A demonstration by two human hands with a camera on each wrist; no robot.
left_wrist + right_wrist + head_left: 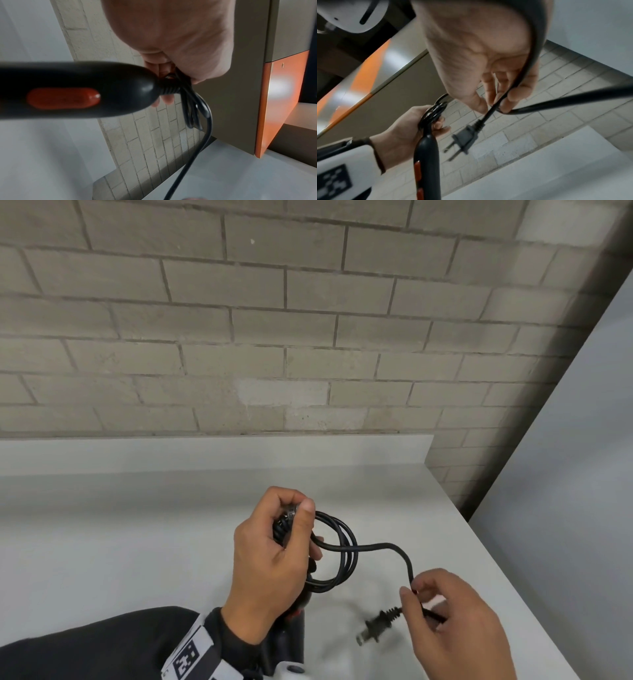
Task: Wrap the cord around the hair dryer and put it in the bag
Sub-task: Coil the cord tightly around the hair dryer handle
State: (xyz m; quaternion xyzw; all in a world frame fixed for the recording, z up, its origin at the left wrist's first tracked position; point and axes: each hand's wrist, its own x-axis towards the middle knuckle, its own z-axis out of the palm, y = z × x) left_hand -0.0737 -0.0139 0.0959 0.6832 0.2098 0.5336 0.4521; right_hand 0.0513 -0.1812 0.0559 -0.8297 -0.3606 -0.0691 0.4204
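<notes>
The black hair dryer [85,89] with a red switch [63,98] hangs handle-up from my left hand [301,529], its body mostly hidden under my wrist. That hand grips several coiled loops of the black cord [346,556] together with the ribbed end of the handle [428,155]. From the loops a free length of cord runs right to my right hand [412,590]. Thumb and fingers there pinch the cord just behind the two-pin plug [375,625], which dangles above the counter [465,138]. No bag is in view.
A white counter [137,542] lies under both hands, with a low white upstand and a grey brick wall [239,337] behind it. A white panel [565,474] closes the right side. An orange-edged cabinet [281,94] shows in the left wrist view.
</notes>
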